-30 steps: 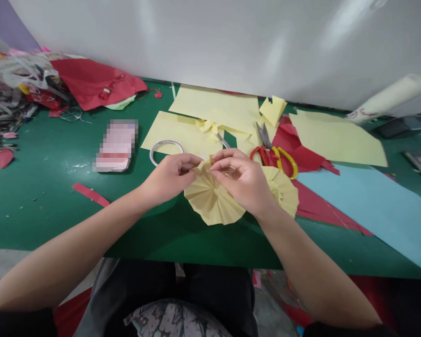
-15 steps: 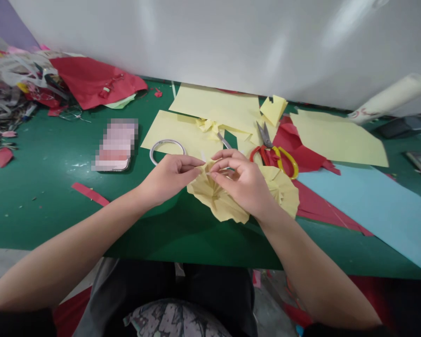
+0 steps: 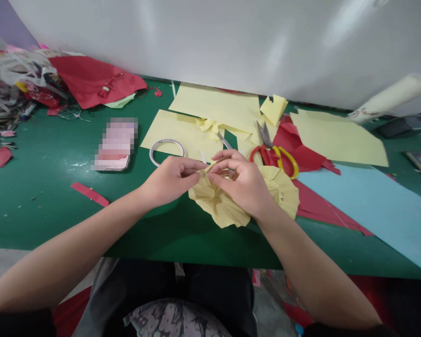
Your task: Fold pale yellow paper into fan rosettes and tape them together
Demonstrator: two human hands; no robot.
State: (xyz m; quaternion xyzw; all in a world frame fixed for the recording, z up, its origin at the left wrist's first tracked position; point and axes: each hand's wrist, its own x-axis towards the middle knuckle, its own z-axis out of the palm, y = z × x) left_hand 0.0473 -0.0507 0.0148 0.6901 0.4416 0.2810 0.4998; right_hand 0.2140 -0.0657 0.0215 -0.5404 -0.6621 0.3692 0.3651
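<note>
A pleated yellow paper fan (image 3: 219,206) lies over the near middle of the green table (image 3: 49,196). My left hand (image 3: 170,178) pinches the fan's top edge from the left. My right hand (image 3: 242,185) covers the fan's right part, its thumb and fingers pinched on the same top edge, fingertips almost meeting the left hand's. A second pleated yellow fan (image 3: 284,189) lies just right of my right hand, partly hidden by it.
Red-and-yellow handled scissors (image 3: 273,152), a tape ring (image 3: 167,150), a phone (image 3: 115,145), yellow sheets (image 3: 217,105), a blue sheet (image 3: 372,206) and red paper (image 3: 91,82) lie around. Scraps pile at the far left (image 3: 7,103). A white roll (image 3: 389,98) rests at the back right.
The fan has crumpled and shifted slightly right under my hands, its round outline now uneven. Both hands stay pinched on its top edge, almost unmoved.
</note>
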